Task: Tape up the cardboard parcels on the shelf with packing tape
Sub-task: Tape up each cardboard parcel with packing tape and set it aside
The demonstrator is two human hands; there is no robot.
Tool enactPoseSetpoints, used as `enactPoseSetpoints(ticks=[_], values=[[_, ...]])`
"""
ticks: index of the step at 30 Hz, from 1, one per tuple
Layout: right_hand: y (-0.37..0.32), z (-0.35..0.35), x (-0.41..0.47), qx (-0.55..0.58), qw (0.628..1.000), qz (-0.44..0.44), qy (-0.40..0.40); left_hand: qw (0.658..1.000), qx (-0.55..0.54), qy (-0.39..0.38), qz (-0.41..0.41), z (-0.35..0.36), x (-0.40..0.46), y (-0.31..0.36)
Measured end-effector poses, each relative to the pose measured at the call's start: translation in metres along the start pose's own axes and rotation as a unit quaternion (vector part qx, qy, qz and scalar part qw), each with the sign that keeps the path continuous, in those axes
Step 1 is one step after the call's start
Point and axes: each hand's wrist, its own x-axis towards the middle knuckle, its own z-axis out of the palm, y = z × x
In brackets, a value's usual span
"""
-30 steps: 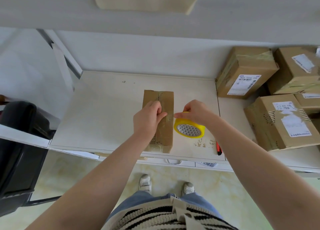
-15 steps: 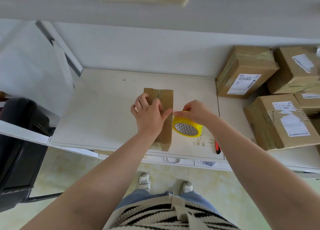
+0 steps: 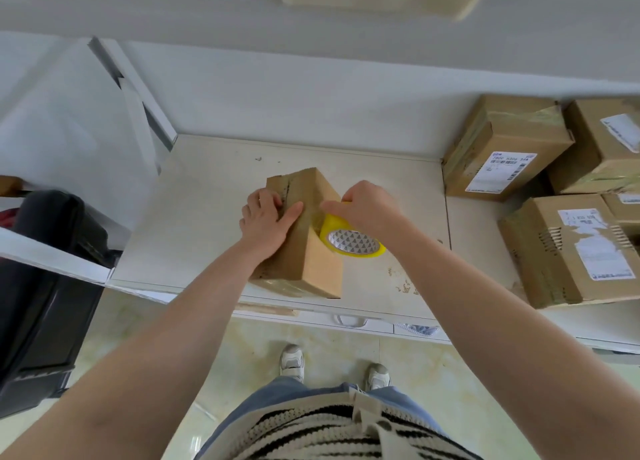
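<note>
Near the shelf's (image 3: 194, 224) front edge, the left hand (image 3: 268, 217) lies flat on the tilted cardboard parcel (image 3: 308, 238). The right hand (image 3: 367, 206) grips the yellow packing tape roll (image 3: 351, 239) against the parcel's right side.

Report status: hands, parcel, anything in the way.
Left hand flat on parcel, tipping it on edge. Right hand has grip on tape roll against parcel's side. Nothing in the way.

A pale wall (image 3: 311, 89) is seen behind the white shelf (image 3: 194, 217); a glossy tiled floor (image 3: 263, 342) is lit softly below, with a black chair (image 3: 41, 286) at the shelf's left edge.
</note>
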Motion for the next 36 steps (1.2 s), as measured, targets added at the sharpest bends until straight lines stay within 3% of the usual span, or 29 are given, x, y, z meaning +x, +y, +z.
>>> enactPoseSetpoints(ticks=[6,14,16,20,24,29,36], values=[[-0.041,-0.001,0.003,-0.052,0.998,-0.029,-0.007,0.988,-0.028,-0.109,-0.105,-0.021,0.007,-0.008],[-0.037,-0.02,-0.002,0.014,0.992,-0.098,-0.075,0.957,-0.196,-0.159,-0.14,-0.03,0.004,-0.012],[-0.036,-0.026,-0.003,-0.023,0.991,-0.115,-0.062,0.938,-0.255,-0.179,-0.149,-0.019,0.0,-0.014],[-0.017,-0.029,-0.006,-0.195,0.978,-0.065,-0.025,0.904,-0.348,-0.173,-0.178,0.002,-0.005,-0.017],[0.002,-0.016,-0.009,-0.163,0.986,-0.027,-0.006,0.894,-0.362,-0.204,-0.17,0.001,0.003,-0.025],[-0.021,-0.005,-0.003,-0.067,0.997,-0.024,-0.016,0.95,-0.264,-0.119,-0.12,-0.005,0.012,-0.038],[-0.032,-0.003,0.0,-0.067,0.996,-0.04,-0.035,0.964,-0.238,-0.075,-0.088,0.014,0.001,-0.02]])
